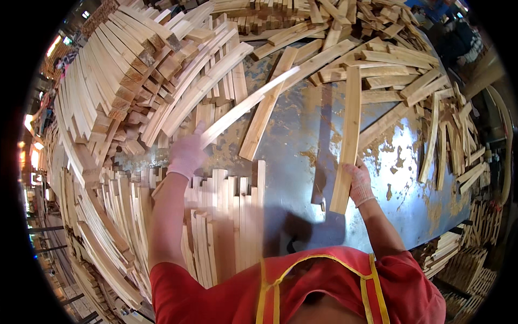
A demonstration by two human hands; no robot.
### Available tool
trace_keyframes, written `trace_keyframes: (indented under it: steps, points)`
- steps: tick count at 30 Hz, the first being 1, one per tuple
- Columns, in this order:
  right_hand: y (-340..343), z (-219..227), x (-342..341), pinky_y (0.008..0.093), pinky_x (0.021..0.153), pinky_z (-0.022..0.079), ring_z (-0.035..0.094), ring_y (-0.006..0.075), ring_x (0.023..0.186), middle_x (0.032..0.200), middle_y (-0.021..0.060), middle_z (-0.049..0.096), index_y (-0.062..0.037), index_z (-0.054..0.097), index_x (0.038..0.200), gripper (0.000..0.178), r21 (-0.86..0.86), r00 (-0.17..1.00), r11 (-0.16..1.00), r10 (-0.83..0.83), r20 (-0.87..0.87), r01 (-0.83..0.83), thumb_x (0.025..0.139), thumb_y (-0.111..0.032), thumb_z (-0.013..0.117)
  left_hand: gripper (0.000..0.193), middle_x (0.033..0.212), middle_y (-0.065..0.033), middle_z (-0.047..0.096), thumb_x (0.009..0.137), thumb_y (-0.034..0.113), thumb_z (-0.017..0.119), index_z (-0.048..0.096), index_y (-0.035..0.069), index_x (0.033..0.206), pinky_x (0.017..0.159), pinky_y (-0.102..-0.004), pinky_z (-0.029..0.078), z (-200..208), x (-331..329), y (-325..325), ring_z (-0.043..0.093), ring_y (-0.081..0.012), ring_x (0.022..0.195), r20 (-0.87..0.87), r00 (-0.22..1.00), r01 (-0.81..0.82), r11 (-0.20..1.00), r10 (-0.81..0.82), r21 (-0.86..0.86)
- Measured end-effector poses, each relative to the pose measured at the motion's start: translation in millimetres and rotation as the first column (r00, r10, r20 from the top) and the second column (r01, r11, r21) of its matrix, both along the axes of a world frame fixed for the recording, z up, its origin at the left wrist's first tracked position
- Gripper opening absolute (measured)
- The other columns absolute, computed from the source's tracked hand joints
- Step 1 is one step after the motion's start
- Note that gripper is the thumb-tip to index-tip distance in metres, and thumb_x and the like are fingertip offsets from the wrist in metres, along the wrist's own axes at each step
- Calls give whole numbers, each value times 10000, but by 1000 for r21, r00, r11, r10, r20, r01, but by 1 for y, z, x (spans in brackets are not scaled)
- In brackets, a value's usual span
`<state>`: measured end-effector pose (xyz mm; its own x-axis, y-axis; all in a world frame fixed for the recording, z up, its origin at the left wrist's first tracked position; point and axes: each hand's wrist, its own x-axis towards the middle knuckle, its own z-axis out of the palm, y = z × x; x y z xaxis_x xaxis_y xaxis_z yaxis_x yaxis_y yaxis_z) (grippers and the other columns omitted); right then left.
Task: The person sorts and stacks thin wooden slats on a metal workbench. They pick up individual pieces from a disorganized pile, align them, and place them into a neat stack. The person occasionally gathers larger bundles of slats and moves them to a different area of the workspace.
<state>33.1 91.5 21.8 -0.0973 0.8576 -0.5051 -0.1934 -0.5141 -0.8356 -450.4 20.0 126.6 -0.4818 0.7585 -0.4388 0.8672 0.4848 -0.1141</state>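
Note:
My left hand (188, 153), in a pale glove, is closed around the near end of a narrow wooden strip (243, 112). That strip slants up and away to the right, crossing above a wider slat (270, 108) on the metal table. My right hand (358, 181), also gloved, grips the lower part of a long flat wooden board (348, 127) along its right edge. The board points away from me, its near end just past the hand. Slight blur softens the left hand's fingers.
The metal table (291, 178) is stained with brown patches. Curved pieces are stacked high at the left (102, 81). Upright strips (226, 216) stand in rows by my left forearm. Loose slats (394, 59) lie heaped at the far side, and more strips (445, 140) pile up at the right.

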Motion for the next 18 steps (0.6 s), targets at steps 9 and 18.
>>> trace_keyframes:
  steps: [9,18]
  points:
    - [-60,8,37,366,791,619,731,186,932,1077,15,746,-99,670,1306,402,52,958,959,281,-59,-278,915,-115,759,579,1153,-260,726,813,334,855,646,31,1261,950,-484,570,-22,179,-145,708,-421,1053,670,731,-398,878,128,267]
    - [-253,-25,15,497,881,581,732,478,1036,1084,330,733,6,591,1367,555,-47,249,328,795,553,-943,969,-376,657,640,1220,-305,683,860,473,783,634,-8,1254,1009,-552,528,-52,341,-324,672,-477,1141,537,786,-340,940,305,-35]
